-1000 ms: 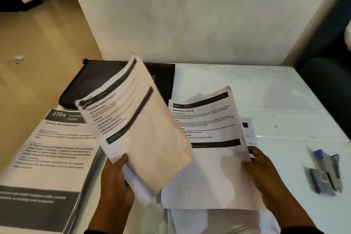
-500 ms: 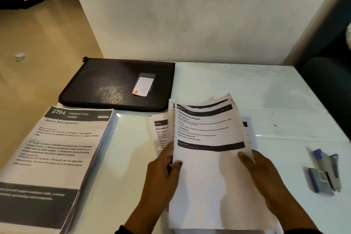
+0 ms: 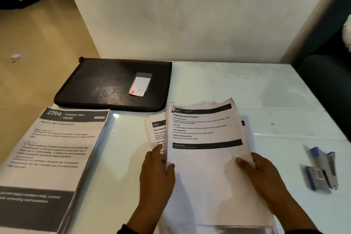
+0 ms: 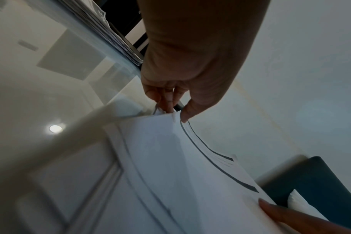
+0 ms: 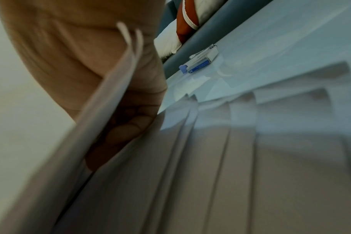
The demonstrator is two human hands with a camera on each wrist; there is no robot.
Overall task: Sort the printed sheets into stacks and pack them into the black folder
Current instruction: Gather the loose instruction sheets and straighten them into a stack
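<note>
The black folder (image 3: pixel 114 83) lies zipped shut at the back left of the white table (image 3: pixel 237 85). A thick stack of printed sheets (image 3: pixel 53 154), topped "2704", sits at the front left. Both hands hold a loose sheaf of sheets (image 3: pixel 205 167) topped "Organize Green Peppers". My left hand (image 3: pixel 164 157) pinches its left edge, thumb on top. My right hand (image 3: pixel 247 163) grips the right edge, thumb on top and fingers underneath. A sheet marked "2653" (image 3: pixel 156 131) pokes out to the left below. In the left wrist view the left fingers (image 4: pixel 168 101) curl at the sheaf's (image 4: pixel 180 158) edge.
A stapler (image 3: pixel 326 165) and a small staple box (image 3: pixel 313 176) lie at the right of the table; the right wrist view shows the stapler (image 5: pixel 202 60) too. A wall stands behind the table, a dark seat to the right, bare floor to the left.
A second ago my left hand held a separate bundle lifted over the folder. It brought that bundle down onto the sheets in my right hand, and both hands now hold one sheaf.
</note>
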